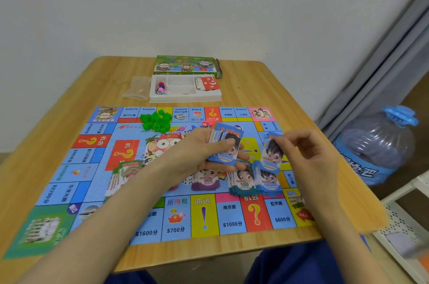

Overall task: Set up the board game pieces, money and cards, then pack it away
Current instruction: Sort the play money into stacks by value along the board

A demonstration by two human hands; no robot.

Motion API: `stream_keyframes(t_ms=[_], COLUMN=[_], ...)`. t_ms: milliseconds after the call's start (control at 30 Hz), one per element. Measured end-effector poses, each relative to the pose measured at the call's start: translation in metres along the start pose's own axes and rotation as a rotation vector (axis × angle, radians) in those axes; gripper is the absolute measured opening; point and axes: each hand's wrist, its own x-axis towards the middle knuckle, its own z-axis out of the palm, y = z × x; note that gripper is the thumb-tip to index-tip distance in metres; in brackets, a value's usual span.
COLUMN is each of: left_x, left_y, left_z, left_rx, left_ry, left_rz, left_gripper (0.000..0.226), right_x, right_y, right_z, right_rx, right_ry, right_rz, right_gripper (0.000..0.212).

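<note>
Plain off-white wall (209,5) behind, in soft even light. Light wooden table (290,88) with rounded corners, its far edge against the wall. Right of the table, a grey slanted upright (383,63), maybe a bed frame or a curtain, too blurred to tell. Big clear water jug (376,144) with a blue cap stands on the brown floor (415,102) near the table's right edge. White perforated rack (404,221) just beside the table's near right corner.
</note>
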Motion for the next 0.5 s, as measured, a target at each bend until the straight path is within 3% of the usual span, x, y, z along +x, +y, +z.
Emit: stream_keyframes(t_ms=[67, 167, 300, 500], left_x=[0.0003, 0.0, -0.0006, -0.0013], left_y=[0.0001, 0.0, 0.0004, 0.0006], left_z=[0.0, 0.0001, 0.0, 0.0], left_rx=[-0.005, -0.004, 0.003, 0.006], left_ry=[0.001, 0.004, 0.01, 0.007], left_rz=[-0.001, -0.001, -0.001, -0.004], left_gripper=[0.014, 0.014, 0.014, 0.014], right_x=[0.0015, 0.0024, 0.0031, 0.0025], right_y=[0.0003, 0.0006, 0.0036, 0.0085], right_z=[0.0013, 0.0014, 0.0031, 0.0072], right_rx=[-0.009, -0.021, -0.1, -0.313], right_ry=[-0.006, -0.04, -0.144, -0.312], right_rz=[0.081, 0.129, 0.215, 0.197], right_gripper=[0.005, 0.017, 0.016, 0.017])
